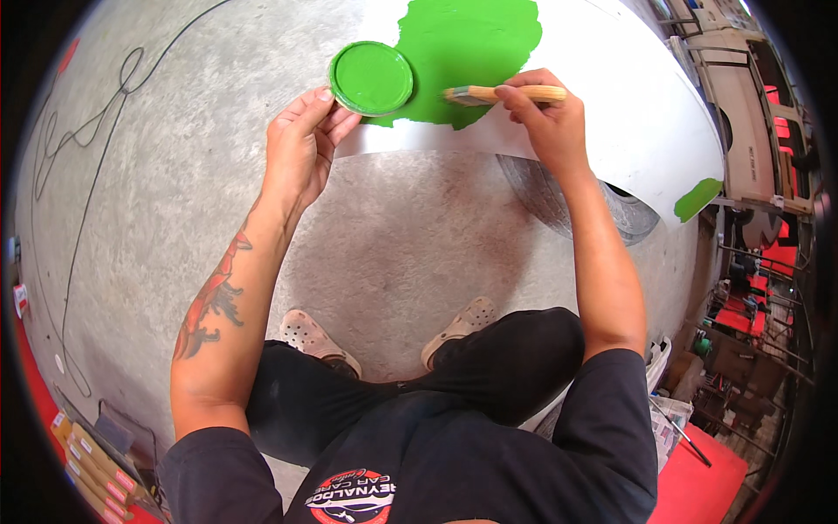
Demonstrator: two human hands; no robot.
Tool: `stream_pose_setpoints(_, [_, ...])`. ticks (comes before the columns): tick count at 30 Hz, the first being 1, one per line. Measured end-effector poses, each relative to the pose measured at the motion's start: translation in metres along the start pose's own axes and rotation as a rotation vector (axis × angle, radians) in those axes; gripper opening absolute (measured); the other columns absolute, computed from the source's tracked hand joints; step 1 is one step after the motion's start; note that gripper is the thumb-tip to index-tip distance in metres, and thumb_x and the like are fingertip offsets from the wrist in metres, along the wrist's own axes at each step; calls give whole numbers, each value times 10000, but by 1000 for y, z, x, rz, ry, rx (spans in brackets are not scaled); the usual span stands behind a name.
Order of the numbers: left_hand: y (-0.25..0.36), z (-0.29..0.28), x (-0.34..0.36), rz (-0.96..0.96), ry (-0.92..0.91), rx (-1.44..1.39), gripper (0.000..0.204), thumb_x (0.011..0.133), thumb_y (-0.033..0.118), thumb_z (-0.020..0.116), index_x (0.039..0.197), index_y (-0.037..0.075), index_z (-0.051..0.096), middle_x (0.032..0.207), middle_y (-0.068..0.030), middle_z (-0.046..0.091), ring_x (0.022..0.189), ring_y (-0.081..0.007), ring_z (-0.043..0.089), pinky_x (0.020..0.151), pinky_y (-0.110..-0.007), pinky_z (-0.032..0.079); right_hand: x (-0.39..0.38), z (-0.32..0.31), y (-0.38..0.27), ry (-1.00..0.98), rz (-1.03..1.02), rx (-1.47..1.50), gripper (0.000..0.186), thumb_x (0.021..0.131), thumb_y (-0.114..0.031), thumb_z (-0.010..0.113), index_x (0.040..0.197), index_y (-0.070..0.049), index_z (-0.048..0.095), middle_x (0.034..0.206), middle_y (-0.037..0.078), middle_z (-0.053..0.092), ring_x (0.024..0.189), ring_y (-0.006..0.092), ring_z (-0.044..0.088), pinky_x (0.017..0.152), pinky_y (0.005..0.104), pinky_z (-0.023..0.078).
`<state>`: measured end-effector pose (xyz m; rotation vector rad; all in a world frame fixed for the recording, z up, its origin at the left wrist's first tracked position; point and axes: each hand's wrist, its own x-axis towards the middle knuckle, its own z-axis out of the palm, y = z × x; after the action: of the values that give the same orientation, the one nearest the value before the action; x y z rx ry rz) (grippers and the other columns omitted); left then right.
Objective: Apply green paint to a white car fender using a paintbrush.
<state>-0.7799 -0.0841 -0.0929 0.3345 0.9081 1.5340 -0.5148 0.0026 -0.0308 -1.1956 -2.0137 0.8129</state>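
My left hand (301, 144) grips the rim of a round paint container (373, 79). Green paint fills its face; I cannot tell how deep it is. In my right hand (559, 122) is a flat paintbrush (478, 94) with a pale wooden handle and a metal band, its bristles pointing left. The bristle tips lie over a large wet-looking green patch (471, 44) on a white car body panel (628, 105); I cannot tell whether they touch it. The container overlaps the patch's left side.
Below the panel's edge shows a tire (541, 201). A smaller green patch (698, 200) marks the panel's right end. A dark cable (87, 192) loops across the concrete floor at left. Cardboard boxes (96, 472) stand lower left; cluttered shelves (759, 306) and a red surface (698, 485) are at right.
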Motion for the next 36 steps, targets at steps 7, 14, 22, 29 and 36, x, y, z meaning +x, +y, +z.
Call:
stream_pose_setpoints(7, [5,-4,-3,17,9,-7,195,969,88,485,1045,-68,573,1029,-156,641,962,-222,651,899,-331,541,13,-2,1,169,-102,10,126,868,-123,691,886,-6,649,716,18,625,624,70,564,561,206,455])
stream_pose_setpoints(14, [5,-6,-3,31,-3,-42,190,968,91,489,1047,-61,571,1033,-158,637,956,-218,650,911,-330,536,1,14,7,114,-107,-54,134,861,-129,701,849,-9,641,703,20,618,607,69,551,549,208,443])
stream_pose_setpoints(22, [13,-13,-3,41,-19,9,206,974,123,468,1082,-36,540,1135,-152,602,1114,-215,574,1036,-347,440,-9,31,-6,79,0,11,136,861,-149,704,853,-21,661,690,8,618,613,58,540,548,208,431])
stream_pose_setpoints(29, [13,-16,-3,76,33,-37,193,971,84,478,1045,-71,565,1030,-165,638,966,-223,650,919,-331,541,-1,32,-8,125,-174,-110,129,848,-161,708,827,-45,657,701,51,671,614,90,612,560,229,487])
stream_pose_setpoints(36, [3,-21,-2,30,13,6,168,967,81,505,1025,-56,582,1005,-142,646,921,-192,661,870,-291,561,2,12,-52,262,25,362,200,932,-197,615,932,0,585,682,59,589,549,97,516,500,216,408])
